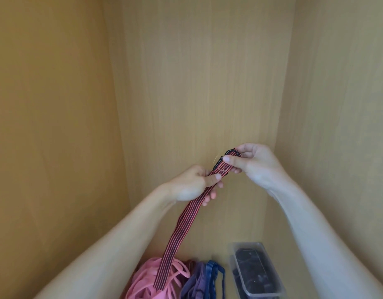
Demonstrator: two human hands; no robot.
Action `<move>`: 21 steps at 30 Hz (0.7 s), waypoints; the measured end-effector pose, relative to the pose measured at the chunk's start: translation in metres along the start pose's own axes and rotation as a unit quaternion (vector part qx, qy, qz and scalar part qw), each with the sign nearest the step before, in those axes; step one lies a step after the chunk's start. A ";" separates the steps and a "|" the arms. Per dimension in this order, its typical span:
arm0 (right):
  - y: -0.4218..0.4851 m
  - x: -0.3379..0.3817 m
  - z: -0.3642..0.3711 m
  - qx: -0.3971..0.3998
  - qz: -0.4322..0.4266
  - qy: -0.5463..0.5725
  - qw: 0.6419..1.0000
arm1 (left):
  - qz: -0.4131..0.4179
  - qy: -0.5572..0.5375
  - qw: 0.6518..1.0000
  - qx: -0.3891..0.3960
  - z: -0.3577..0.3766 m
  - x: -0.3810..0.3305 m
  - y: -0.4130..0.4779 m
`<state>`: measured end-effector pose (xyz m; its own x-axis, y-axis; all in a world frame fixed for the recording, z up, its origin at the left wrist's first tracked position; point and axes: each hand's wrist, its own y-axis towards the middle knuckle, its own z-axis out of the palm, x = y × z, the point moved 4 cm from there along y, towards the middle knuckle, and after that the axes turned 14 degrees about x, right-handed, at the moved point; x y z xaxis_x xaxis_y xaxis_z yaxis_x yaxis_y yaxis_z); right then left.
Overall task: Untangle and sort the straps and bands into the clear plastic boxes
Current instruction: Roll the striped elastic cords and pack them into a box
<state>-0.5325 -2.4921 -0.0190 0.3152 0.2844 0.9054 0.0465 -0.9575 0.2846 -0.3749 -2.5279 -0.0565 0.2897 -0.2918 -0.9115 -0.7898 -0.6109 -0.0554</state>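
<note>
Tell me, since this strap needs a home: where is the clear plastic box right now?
In the head view the clear plastic box sits at the lower right, just right of the blue bands and below the right hand.

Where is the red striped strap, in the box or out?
Out. The left hand and right hand hold the strap up; its loose end hangs over the pink bands, not in the clear box.

Wood walls [197, 83] box in L, back, R; floor gap betw. band pile [141, 283] & clear box [232, 261] looks narrow.
</note>
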 end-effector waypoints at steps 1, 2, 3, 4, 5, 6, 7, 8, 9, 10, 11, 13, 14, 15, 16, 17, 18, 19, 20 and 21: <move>0.000 0.001 0.001 -0.004 -0.007 0.001 1.000 | -0.002 0.002 1.000 -0.004 0.001 0.000 0.000; 0.000 0.002 0.002 -0.008 -0.015 0.002 1.000 | -0.002 0.005 1.000 -0.008 0.001 0.000 0.000; 0.000 0.003 0.003 -0.010 -0.024 0.000 1.000 | -0.003 0.009 1.000 -0.012 0.001 0.000 0.000; 0.000 0.003 0.003 -0.014 -0.035 -0.005 0.999 | -0.002 0.011 1.000 -0.017 0.001 0.000 0.000; -0.001 0.004 0.004 -0.018 -0.047 -0.017 0.999 | -0.001 0.010 1.000 -0.023 0.001 0.001 0.001; -0.001 0.005 0.004 -0.023 -0.061 -0.034 0.997 | 0.000 0.004 1.000 -0.029 0.001 0.000 0.001; -0.002 0.006 0.006 -0.026 -0.075 -0.054 0.995 | 0.000 -0.004 0.999 -0.035 0.000 0.000 0.001; -0.003 0.006 0.008 -0.026 -0.090 -0.069 0.993 | 0.000 -0.013 0.999 -0.042 -0.001 0.000 0.001; -0.003 0.007 0.010 -0.025 -0.102 -0.079 0.991 | 0.001 -0.018 0.999 -0.049 -0.002 0.000 0.001; -0.004 0.008 0.013 -0.024 -0.113 -0.087 0.990 | 0.003 -0.025 0.998 -0.054 -0.002 0.001 0.001; -0.006 0.009 0.015 -0.026 -0.120 -0.098 0.988 | 0.005 -0.031 0.998 -0.058 -0.002 0.001 0.000; -0.009 0.013 0.019 -0.033 -0.139 -0.133 0.981 | 0.011 -0.050 0.997 -0.065 -0.002 0.001 0.000; -0.010 0.014 0.020 -0.037 -0.151 -0.151 0.976 | 0.015 -0.060 0.996 -0.067 -0.002 0.001 0.000; -0.013 0.016 0.021 -0.039 -0.164 -0.169 0.971 | 0.017 -0.069 0.995 -0.067 -0.001 -0.001 0.000; -0.013 0.017 0.022 -0.041 -0.180 -0.188 0.965 | 0.021 -0.087 0.994 -0.064 0.000 -0.002 0.000; -0.014 0.019 0.023 -0.044 -0.196 -0.209 0.957 | 0.026 -0.111 0.992 -0.052 0.000 -0.004 0.000; -0.015 0.019 0.025 -0.050 -0.213 -0.234 0.947 | 0.040 -0.150 0.987 -0.032 0.000 -0.005 0.000; -0.015 0.019 0.027 -0.056 -0.225 -0.254 0.939 | 0.053 -0.187 0.981 -0.004 0.001 -0.008 -0.002; -0.014 0.018 0.029 -0.059 -0.236 -0.267 0.933 | 0.072 -0.230 0.970 0.025 0.000 -0.009 -0.003; -0.014 0.016 0.030 -0.058 -0.240 -0.270 0.931 | 0.085 -0.253 0.963 0.040 -0.001 -0.011 -0.006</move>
<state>-0.4995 -2.4754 -0.0181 0.7158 0.5833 0.3839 0.2128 -0.7058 0.6757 -0.3727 -2.5218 -0.0460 -0.1326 0.0252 -0.9908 -0.8479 -0.5206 0.1002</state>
